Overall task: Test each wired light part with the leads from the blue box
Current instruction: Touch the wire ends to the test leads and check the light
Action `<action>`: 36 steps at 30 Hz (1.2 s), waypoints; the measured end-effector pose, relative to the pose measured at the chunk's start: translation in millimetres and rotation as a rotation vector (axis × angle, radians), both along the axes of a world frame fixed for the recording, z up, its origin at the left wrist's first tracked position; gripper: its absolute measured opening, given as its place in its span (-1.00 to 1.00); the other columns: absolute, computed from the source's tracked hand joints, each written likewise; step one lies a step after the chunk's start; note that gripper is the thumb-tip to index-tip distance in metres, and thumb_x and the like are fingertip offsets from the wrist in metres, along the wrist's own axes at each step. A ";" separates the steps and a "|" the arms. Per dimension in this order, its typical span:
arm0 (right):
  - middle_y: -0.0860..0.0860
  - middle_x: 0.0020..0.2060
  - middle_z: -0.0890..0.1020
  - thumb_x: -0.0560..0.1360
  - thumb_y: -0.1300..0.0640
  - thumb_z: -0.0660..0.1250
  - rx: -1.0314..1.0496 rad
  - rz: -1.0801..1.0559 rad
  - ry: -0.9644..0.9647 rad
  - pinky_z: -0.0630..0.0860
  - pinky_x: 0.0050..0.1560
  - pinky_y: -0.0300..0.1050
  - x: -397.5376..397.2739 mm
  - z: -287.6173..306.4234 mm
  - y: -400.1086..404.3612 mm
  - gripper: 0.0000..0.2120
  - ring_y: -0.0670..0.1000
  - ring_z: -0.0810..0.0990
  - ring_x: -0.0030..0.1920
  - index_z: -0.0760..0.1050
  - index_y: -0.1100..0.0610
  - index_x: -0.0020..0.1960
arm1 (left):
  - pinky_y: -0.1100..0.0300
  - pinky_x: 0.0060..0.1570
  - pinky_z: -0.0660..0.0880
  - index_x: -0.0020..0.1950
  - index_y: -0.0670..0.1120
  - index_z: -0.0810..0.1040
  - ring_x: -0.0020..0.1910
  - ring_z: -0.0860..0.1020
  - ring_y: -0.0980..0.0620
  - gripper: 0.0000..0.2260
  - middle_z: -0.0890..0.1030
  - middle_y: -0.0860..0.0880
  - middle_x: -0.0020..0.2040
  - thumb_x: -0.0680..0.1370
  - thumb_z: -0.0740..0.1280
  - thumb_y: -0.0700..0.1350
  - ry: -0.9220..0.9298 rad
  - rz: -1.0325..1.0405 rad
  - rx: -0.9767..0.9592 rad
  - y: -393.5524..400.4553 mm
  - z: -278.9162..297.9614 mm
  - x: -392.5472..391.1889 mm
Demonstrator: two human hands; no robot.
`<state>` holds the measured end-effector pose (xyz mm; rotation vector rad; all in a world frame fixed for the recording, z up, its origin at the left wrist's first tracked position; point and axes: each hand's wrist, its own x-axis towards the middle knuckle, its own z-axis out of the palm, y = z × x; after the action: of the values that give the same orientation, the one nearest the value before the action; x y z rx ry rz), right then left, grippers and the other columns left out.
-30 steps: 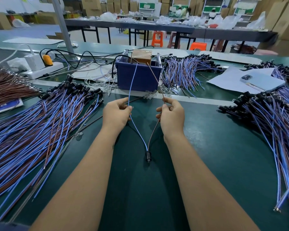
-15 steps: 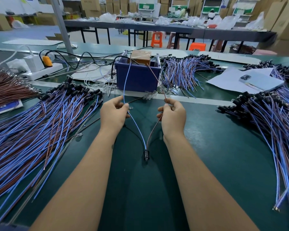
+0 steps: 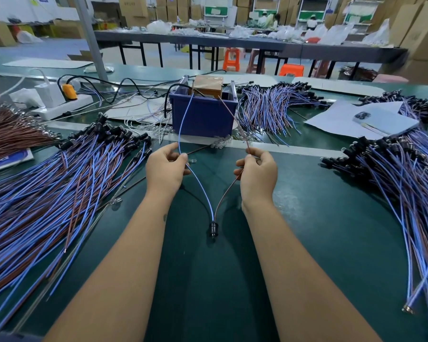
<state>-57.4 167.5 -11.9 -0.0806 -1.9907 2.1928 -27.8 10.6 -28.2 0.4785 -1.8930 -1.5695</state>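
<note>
A wired light part lies between my forearms, its small black holder (image 3: 212, 229) on the green mat. My left hand (image 3: 164, 170) pinches the part's blue wire (image 3: 200, 186) together with the blue lead (image 3: 183, 122) that comes from the blue box (image 3: 203, 114). My right hand (image 3: 257, 174) pinches the part's brown wire (image 3: 226, 193) against the brown lead (image 3: 232, 114) from the same box. The box stands just beyond my hands with a brown block inside. No glow shows at the holder.
A large heap of blue and brown wired parts (image 3: 55, 188) covers the mat on my left. Another heap (image 3: 405, 183) lies on my right, a third (image 3: 274, 107) behind the box. A phone on paper (image 3: 386, 122) lies at the right, a power strip (image 3: 62, 104) at the back left.
Both hands have drawn slightly apart and away from me, spreading the two wires wider. The black holder has slid a little towards the box.
</note>
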 end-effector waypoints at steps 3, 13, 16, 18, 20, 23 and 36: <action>0.00 -0.35 0.55 0.56 0.29 0.13 -0.025 -0.019 -0.010 0.44 -0.39 -0.22 0.5 0.9 -0.5 -0.80 -0.17 0.44 -0.56 0.49 0.09 0.01 | -0.15 -0.03 0.61 0.33 -0.17 0.52 -0.46 0.58 0.20 -0.67 0.57 -0.02 -0.25 0.56 0.31 -0.27 -0.023 -0.003 0.001 0.3 1.0 0.6; 0.01 -0.34 0.55 0.55 0.30 0.12 -0.045 -0.044 -0.020 0.45 -0.39 -0.23 1.8 2.1 1.4 -0.79 -0.16 0.45 -0.55 0.49 0.12 0.04 | -0.13 0.01 0.60 0.32 -0.19 0.53 -0.45 0.57 0.23 -0.69 0.58 -0.01 -0.23 0.57 0.30 -0.25 0.001 0.036 0.044 -1.2 0.1 1.1; 0.01 -0.34 0.55 0.55 0.30 0.12 -0.043 -0.046 -0.022 0.46 -0.36 -0.20 1.9 2.4 1.0 -0.78 -0.16 0.45 -0.54 0.49 0.11 0.03 | 0.00 -0.03 0.62 0.28 -0.20 0.56 -0.45 0.57 0.23 -0.72 0.58 -0.02 -0.22 0.57 0.28 -0.25 0.011 0.060 0.066 -2.5 0.1 1.0; 0.01 -0.35 0.55 0.54 0.31 0.11 -0.051 -0.045 -0.027 0.44 -0.36 -0.18 1.8 2.6 0.1 -0.78 -0.15 0.45 -0.55 0.49 0.10 0.01 | 0.04 -0.05 0.62 0.22 -0.18 0.59 -0.44 0.58 0.23 -0.75 0.58 -0.01 -0.24 0.56 0.27 -0.26 0.015 0.071 0.072 -2.2 1.0 2.0; 0.02 -0.36 0.54 0.53 0.32 0.11 -0.061 -0.047 -0.031 0.43 -0.37 -0.17 1.8 2.6 -0.5 -0.77 -0.14 0.45 -0.55 0.48 0.10 0.00 | 0.06 -0.06 0.62 0.25 -0.17 0.58 -0.44 0.57 0.24 -0.72 0.58 0.00 -0.26 0.56 0.27 -0.27 0.015 0.086 0.081 -1.5 1.9 3.0; 0.01 -0.36 0.54 0.53 0.32 0.11 -0.050 -0.049 -0.029 0.42 -0.39 -0.18 1.9 1.8 0.0 -0.77 -0.13 0.45 -0.54 0.49 0.10 0.00 | 0.04 -0.02 0.62 0.31 -0.20 0.54 -0.44 0.57 0.25 -0.69 0.59 0.01 -0.24 0.57 0.27 -0.27 0.010 0.103 0.086 -0.4 3.8 4.1; 0.02 -0.37 0.54 0.52 0.32 0.10 -0.055 -0.052 -0.030 0.46 -0.32 -0.11 3.1 2.5 0.5 -0.77 -0.14 0.44 -0.57 0.49 0.11 -0.01 | -0.10 0.05 0.60 0.31 -0.22 0.53 -0.48 0.56 0.25 -0.68 0.56 0.03 -0.25 0.56 0.27 -0.28 0.008 0.105 0.112 3.3 7.0 5.9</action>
<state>-54.3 168.0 -9.3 -0.1712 -1.9210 2.2268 -21.8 13.9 -21.2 0.6091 -1.7509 -1.6115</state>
